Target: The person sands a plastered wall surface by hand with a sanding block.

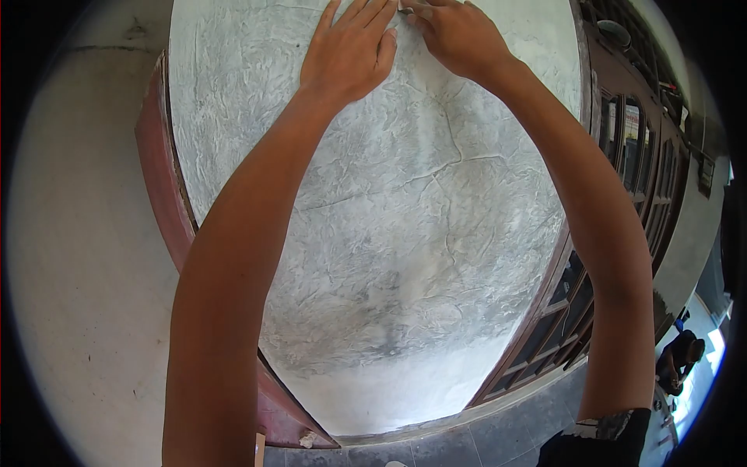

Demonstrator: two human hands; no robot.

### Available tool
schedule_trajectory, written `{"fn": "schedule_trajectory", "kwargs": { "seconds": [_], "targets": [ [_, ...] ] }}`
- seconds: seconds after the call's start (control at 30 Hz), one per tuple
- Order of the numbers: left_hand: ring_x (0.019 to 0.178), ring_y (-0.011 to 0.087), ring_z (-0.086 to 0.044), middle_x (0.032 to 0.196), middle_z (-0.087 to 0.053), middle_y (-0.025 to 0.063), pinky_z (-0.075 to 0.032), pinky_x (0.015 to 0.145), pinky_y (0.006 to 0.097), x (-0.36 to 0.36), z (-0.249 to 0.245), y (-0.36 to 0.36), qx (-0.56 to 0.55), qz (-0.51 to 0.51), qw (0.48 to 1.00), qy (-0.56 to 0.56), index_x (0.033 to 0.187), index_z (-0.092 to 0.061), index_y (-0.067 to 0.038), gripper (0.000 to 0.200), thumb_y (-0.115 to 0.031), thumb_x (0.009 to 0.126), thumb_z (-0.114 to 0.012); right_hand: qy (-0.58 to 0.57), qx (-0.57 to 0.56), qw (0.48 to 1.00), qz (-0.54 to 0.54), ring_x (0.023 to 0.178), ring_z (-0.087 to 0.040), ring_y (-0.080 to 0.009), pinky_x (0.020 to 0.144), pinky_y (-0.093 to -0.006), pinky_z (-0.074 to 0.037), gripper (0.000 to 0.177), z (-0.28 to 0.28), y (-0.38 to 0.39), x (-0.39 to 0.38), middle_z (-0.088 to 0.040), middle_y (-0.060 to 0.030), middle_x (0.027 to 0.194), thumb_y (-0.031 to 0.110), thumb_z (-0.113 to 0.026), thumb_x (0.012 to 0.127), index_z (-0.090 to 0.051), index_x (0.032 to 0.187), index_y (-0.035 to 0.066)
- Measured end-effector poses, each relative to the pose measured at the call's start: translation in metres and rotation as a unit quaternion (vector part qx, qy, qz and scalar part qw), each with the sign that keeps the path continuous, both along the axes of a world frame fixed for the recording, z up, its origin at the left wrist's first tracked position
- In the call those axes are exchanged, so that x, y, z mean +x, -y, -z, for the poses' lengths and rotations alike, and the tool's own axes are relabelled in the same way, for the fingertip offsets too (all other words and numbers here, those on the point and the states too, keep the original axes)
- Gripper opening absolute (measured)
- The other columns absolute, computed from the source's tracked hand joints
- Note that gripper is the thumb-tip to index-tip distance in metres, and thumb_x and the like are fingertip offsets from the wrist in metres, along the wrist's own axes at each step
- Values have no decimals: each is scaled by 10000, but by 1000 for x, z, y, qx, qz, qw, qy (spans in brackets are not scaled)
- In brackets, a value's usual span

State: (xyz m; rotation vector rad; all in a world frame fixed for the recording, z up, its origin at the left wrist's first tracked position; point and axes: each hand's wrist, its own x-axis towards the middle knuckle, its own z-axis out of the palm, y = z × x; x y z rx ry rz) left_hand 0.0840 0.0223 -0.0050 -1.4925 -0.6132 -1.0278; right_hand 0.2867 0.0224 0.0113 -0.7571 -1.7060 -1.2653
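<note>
A rough, grey-white plastered wall (373,241) with raised ridges and branching cracks fills the middle of the view. My left hand (348,53) lies against its upper part, fingers stretched out and pointing up, thumb apart. Close beside it, my right hand (461,37) is bent inward at the top edge of the view with its fingers closed. A small sliver of something shows at those fingertips, cut off by the frame, and I cannot make out what it is. Both arms reach upward.
A reddish-brown frame (159,159) borders the wall on the left, beside a plain pale wall (85,233). Dark wooden windows (626,144) stand on the right. Grey floor tiles (498,436) run below. A person in dark clothing (678,362) is low at the far right.
</note>
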Motion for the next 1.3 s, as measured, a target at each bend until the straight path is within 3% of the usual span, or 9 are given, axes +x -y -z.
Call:
{"fn": "schedule_trajectory", "kwargs": {
  "seconds": [0.17, 0.43, 0.57, 0.7, 0.8, 0.93, 1.07, 1.17, 1.3],
  "targets": [
    [1518, 310, -362, 1598, -449, 180, -222, 1268, 504, 1, 0, 1, -2, 16, 1000, -2, 1486, -486, 42, 526, -210, 1027, -445, 60, 134, 988, -45, 1271, -635, -270, 1052, -444, -528, 283, 93, -8, 19, -627, -75, 1435, 227, -626, 1024, -713, 1275, 130],
    [1509, 314, -374, 1585, -464, 188, -238, 1261, 504, -1, 1, -2, 11, 11, 1000, -1, 1472, -497, 48, 516, -208, 1026, -457, 45, -5, 996, -74, 1038, -718, -335, 1010, -436, -528, 344, 12, -8, 7, -586, -67, 1502, 250, -556, 1068, -688, 1342, 89],
    [1501, 316, -388, 1573, -479, 190, -242, 1259, 504, 0, 4, -2, 19, 29, 999, 5, 1465, -507, 50, 510, -202, 1024, -460, 42, 62, 997, 18, 1450, -482, -280, 1184, -558, -397, 372, 92, -4, 16, -461, 10, 1615, 250, -539, 1078, -624, 1436, 191],
    [1495, 318, -398, 1564, -488, 196, -245, 1258, 505, 2, 1, -1, 21, 25, 999, 3, 1456, -518, 51, 504, -200, 1023, -465, 24, 95, 995, 35, 1426, -509, -286, 1192, -561, -387, 373, 7, -11, 14, -511, 3, 1578, 280, -558, 1069, -630, 1429, 213],
    [1498, 317, -393, 1568, -483, 195, -242, 1259, 505, -1, 1, -1, 8, 33, 999, -1, 1462, -512, 50, 510, -206, 1024, -465, 30, 5, 998, -50, 1400, -514, -328, 1167, -562, -396, 411, -1, -1, 3, -510, -167, 1553, 251, -456, 1085, -591, 1411, 42],
    [1512, 314, -369, 1585, -462, 190, -230, 1265, 502, 0, 2, -1, 10, 11, 1000, 0, 1486, -486, 44, 529, -217, 1026, -462, 33, 105, 994, -19, 1396, -539, -248, 1164, -563, -420, 357, 86, -14, 13, -548, -18, 1540, 296, -572, 1055, -653, 1396, 230],
    [1519, 312, -356, 1593, -451, 186, -223, 1268, 500, 1, 2, 0, 11, 2, 1000, -4, 1490, -481, 40, 532, -220, 1026, -461, -4, 99, 995, 11, 1374, -562, -256, 1206, -623, -323, 385, 20, -16, 16, -515, 43, 1571, 335, -451, 1108, -614, 1451, 271],
    [1520, 310, -354, 1593, -451, 185, -219, 1270, 501, 0, 2, 0, -3, 3, 1000, -4, 1488, -484, 36, 530, -228, 1029, -461, -8, 79, 996, 39, 1391, -546, -262, 1197, -616, -334, 387, -12, -27, 19, -517, 23, 1571, 340, -470, 1102, -621, 1445, 243],
    [1521, 308, -353, 1596, -449, 183, -220, 1270, 498, 2, 2, -1, 1, 5, 1000, 2, 1486, -487, 35, 527, -226, 1029, -461, 36, 99, 994, -3, 1417, -525, -226, 1205, -569, -364, 374, 80, -13, 13, -528, -24, 1561, 329, -566, 1055, -643, 1411, 244]
  ]
}}
